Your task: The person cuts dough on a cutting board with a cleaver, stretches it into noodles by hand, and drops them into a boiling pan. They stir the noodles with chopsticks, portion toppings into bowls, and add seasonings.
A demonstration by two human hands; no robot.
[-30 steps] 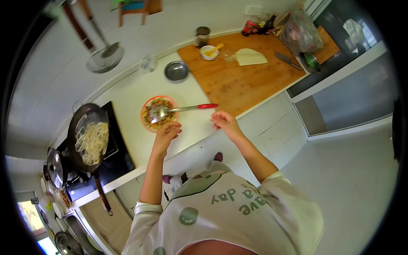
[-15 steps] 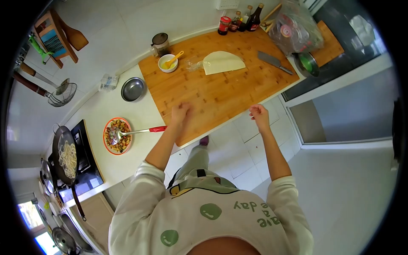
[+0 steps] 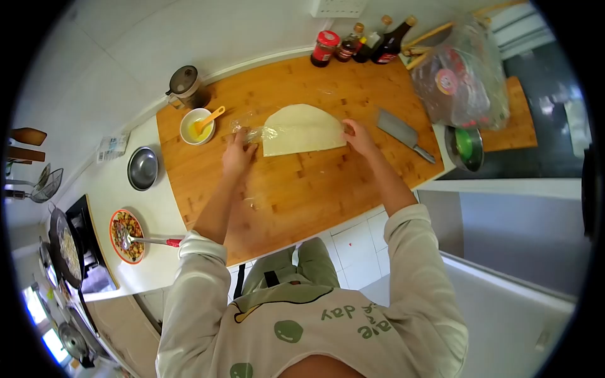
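A pale half-round sheet of dough [image 3: 302, 130] lies on the wooden board [image 3: 296, 189], with clear plastic film [image 3: 253, 133] at its left end. My left hand [image 3: 237, 153] is at the film, fingers bent and partly apart; whether it pinches the film I cannot make out. At the dough's right end, my right hand [image 3: 358, 137] has thumb and fingers around the edge. A white bowl [image 3: 197, 126] with yellow liquid and a yellow-orange spoon stands left of the film. The cleaver [image 3: 398, 129] lies right of my right hand.
Sauce bottles [image 3: 391, 43] and a red-lidded jar [image 3: 324, 48] stand along the back. A glass pot [image 3: 188, 87] is at the back left. Left of the board are a metal bowl [image 3: 143, 169], a bowl of diced food [image 3: 128, 236] and a pan of noodles [image 3: 66, 247].
The view has shifted right, towards the board. Both hands have moved from the counter's front edge up to the two ends of the dough.
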